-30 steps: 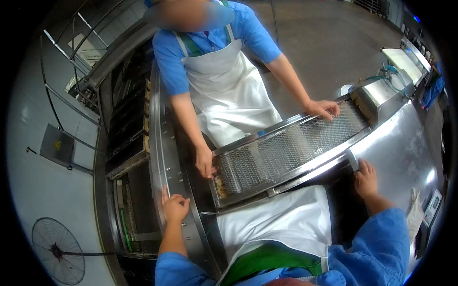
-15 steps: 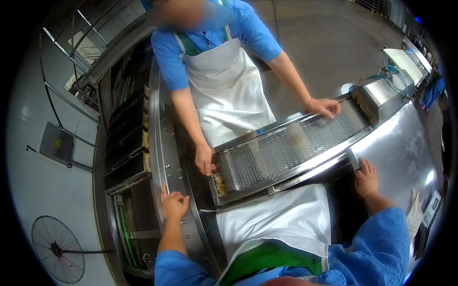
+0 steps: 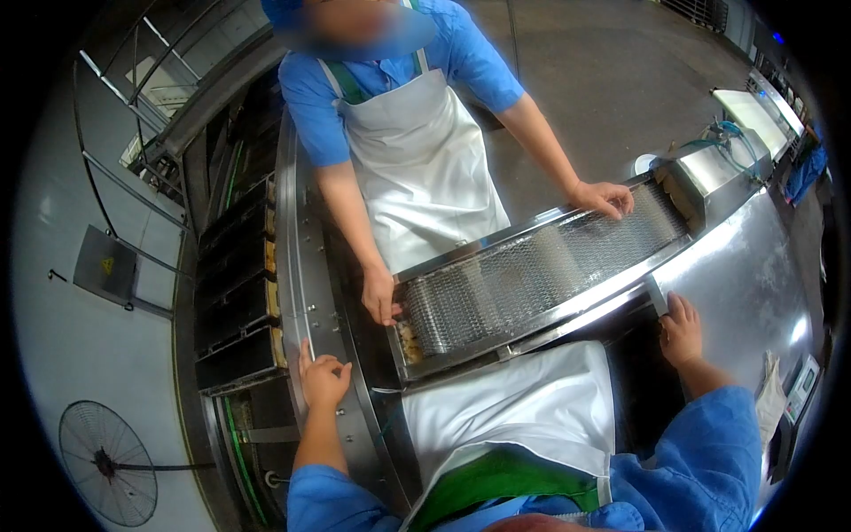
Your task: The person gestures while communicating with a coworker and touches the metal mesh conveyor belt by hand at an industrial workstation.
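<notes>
My left hand (image 3: 324, 381) rests on the steel side rail (image 3: 306, 293) of the line at left, index finger stretched along it, thumb apart, nothing held. My right hand (image 3: 681, 332) has its fingers curled over the edge of the shiny steel table (image 3: 753, 275) at right. Between my hands and a co-worker runs a wire-mesh conveyor belt (image 3: 532, 275) in a steel frame. Small yellowish bits (image 3: 410, 344) lie at its left end. The co-worker's one hand (image 3: 379, 297) is at that end, the other (image 3: 603, 199) at the far edge of the mesh.
Several black trays (image 3: 235, 306) with pale contents at their ends sit in the line at left. A wall fan (image 3: 108, 463) is at lower left. A device with a small display (image 3: 805, 379) and a pale cloth (image 3: 769, 395) are at far right.
The black trays at left have shifted along the line towards me. My hands and the co-worker's hands look almost unmoved.
</notes>
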`<state>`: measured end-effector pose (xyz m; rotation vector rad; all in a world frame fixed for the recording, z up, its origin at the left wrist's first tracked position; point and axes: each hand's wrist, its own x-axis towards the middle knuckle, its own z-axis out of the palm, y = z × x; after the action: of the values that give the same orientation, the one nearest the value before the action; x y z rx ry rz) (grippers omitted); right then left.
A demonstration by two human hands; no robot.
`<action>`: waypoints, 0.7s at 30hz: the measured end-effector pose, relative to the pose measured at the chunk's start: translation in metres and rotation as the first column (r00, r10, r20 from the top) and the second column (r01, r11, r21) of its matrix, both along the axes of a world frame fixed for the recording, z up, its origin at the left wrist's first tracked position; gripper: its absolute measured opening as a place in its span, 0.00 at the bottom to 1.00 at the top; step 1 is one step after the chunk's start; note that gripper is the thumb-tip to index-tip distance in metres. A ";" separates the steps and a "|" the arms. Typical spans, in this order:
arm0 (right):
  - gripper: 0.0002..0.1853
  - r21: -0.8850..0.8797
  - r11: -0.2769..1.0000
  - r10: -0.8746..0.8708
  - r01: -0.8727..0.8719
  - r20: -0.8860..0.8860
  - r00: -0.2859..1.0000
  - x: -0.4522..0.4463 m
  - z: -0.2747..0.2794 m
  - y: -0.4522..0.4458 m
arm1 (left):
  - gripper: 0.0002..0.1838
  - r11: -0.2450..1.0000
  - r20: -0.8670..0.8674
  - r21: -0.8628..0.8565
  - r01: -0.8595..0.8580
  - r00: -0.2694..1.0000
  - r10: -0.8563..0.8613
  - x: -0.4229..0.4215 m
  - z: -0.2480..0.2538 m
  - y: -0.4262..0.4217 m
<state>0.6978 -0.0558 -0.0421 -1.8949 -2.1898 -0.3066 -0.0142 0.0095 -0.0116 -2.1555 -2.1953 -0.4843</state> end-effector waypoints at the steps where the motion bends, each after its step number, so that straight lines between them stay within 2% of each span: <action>1: 0.09 -0.003 1.000 -0.002 0.002 -0.004 1.000 0.000 0.000 0.000 | 0.10 1.000 0.000 0.000 0.000 1.000 0.000 0.001 0.001 0.000; 21: 0.09 0.010 1.000 0.005 -0.005 0.001 1.000 -0.001 0.000 0.001 | 0.09 1.000 -0.023 -0.023 -0.007 1.000 0.006 -0.002 -0.001 0.001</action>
<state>0.6968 -0.0546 -0.0420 -1.8845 -2.1889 -0.3177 -0.0162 0.0104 -0.0121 -2.1530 -2.2065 -0.4347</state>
